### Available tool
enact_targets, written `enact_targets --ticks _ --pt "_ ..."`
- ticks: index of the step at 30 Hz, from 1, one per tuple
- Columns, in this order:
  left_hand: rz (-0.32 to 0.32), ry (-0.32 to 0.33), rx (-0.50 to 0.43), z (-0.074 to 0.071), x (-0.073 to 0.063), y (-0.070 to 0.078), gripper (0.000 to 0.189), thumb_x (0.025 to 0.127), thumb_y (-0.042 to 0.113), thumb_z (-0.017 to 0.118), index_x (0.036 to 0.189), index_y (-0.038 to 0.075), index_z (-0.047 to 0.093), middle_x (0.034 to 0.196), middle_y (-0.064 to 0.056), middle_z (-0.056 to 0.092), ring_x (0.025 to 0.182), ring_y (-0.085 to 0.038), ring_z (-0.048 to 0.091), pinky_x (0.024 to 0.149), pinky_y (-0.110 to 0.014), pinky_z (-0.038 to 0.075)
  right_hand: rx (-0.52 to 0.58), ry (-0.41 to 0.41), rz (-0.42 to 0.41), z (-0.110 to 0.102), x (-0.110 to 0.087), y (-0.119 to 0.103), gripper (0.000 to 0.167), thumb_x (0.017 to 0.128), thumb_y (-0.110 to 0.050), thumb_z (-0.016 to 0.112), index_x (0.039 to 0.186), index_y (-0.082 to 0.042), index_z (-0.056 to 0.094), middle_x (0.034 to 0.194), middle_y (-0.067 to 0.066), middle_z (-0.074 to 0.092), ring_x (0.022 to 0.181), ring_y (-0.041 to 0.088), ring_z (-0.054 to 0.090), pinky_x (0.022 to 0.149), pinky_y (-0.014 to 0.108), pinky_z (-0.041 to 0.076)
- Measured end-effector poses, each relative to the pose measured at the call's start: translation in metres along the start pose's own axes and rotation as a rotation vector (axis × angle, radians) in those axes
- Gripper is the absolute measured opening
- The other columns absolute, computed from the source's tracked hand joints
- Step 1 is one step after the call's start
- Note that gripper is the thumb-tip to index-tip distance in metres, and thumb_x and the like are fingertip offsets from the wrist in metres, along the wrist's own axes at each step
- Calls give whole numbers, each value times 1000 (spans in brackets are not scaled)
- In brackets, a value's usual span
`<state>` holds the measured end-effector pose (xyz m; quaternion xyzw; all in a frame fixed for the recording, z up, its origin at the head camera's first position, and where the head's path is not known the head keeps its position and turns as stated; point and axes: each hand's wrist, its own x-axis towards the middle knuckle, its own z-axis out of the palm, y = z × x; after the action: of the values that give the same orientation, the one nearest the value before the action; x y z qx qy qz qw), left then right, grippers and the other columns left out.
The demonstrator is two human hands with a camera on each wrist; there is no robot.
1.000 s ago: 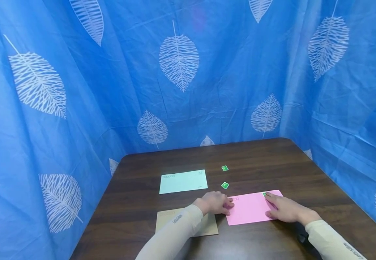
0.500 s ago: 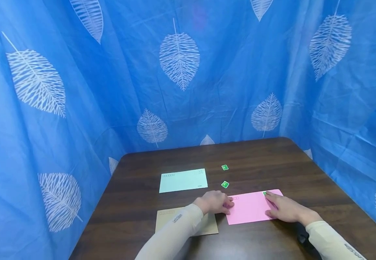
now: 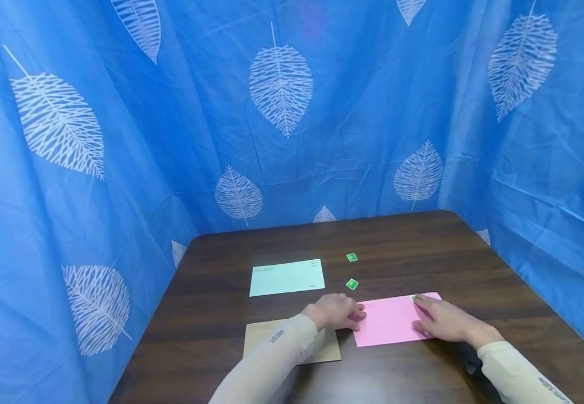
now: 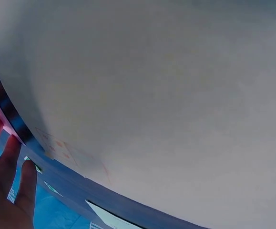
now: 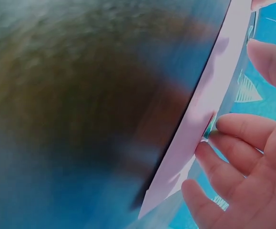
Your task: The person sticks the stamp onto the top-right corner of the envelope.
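Observation:
A pink envelope (image 3: 390, 322) lies flat on the table, printed with small boxes at its upper left. My left hand (image 3: 337, 312) rests its fingertips on the envelope's left edge; in the left wrist view its fingers (image 4: 6, 164) are spread and fairly straight. With its fingertips, my right hand (image 3: 446, 318) presses a green stamp (image 5: 209, 128) at the envelope's upper right corner. Those fingers (image 5: 223, 167) are lightly bent and grip nothing, and they partly hide the stamp in the head view.
A mint-green envelope (image 3: 287, 278) lies further back on the left. Two loose green stamps, a far one (image 3: 352, 257) and a nearer one (image 3: 352, 284), lie beside it. My left forearm partly covers a tan envelope (image 3: 329, 348). A blue leaf-print curtain (image 3: 352, 140) surrounds the dark wooden table (image 3: 398, 241).
The head view has shifted slightly. Both hands stay on the pink envelope, and the right fingertips now cover more of the stamp.

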<state>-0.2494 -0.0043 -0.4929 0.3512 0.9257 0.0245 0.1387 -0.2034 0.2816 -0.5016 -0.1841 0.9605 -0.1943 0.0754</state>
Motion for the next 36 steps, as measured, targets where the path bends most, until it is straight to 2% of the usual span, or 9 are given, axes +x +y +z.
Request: enact_targets --ticks 6,10,13,20,29,36 --pt "9 3 12 -1 0 1 41 89 41 75 129 37 68 136 20 63 108 2 65 86 -16 51 4 38 -38 -1 5 -2 67 93 -36 69 134 14 53 138 34 54 129 52 51 105 62 42" --pt "24 25 56 -1 2 1 40 88 41 75 127 35 70 125 20 68 91 4 62 81 -16 51 5 76 -52 -3 12 -4 64 92 -34 70 132 14 55 135 34 56 125 52 54 101 62 45" --pt "29 37 79 -2 4 0 38 88 41 75 125 34 71 125 19 69 84 3 59 76 -15 50 11 81 -33 -4 18 -5 64 93 -35 69 133 13 55 136 34 56 126 52 53 102 63 45" --pt "26 41 57 1 1 0 38 88 42 76 125 33 71 137 17 63 101 0 64 83 -18 52 27 89 -16 -4 29 -3 63 93 -34 69 129 15 55 131 33 59 125 52 54 103 63 44" --pt "23 51 29 5 -1 0 38 88 44 75 125 35 71 137 17 63 91 1 61 78 -17 50 75 71 9 -2 37 -1 63 95 -35 66 128 18 54 129 35 59 123 53 54 102 63 44" --pt "10 78 -36 3 0 -5 38 87 43 76 124 35 71 134 17 64 99 2 63 77 -15 50 86 69 16 -6 43 -3 62 95 -34 66 128 17 55 129 34 60 123 53 54 102 63 44"
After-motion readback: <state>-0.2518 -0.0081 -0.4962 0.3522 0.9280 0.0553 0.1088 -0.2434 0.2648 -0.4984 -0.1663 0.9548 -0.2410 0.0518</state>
